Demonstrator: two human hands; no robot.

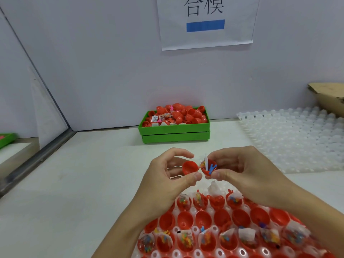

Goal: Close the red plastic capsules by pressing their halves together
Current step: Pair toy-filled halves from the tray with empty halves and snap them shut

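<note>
Above the white table (93, 183), left hand (167, 175) pinches the empty red plastic capsule half (189, 167), hollow facing right; right hand (240, 168) grips the filled red half (209, 169), mouth facing left; wall sign (205, 21) reads 合模

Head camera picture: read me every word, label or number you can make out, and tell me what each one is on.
"合模": large black characters, tops cut off by the frame edge, on the white paper sheet on the wall, above a blue bar.
Small printed label on a packet in the green bin: too small to read.
Packets in the red capsule halves: print too blurred to read.
</note>
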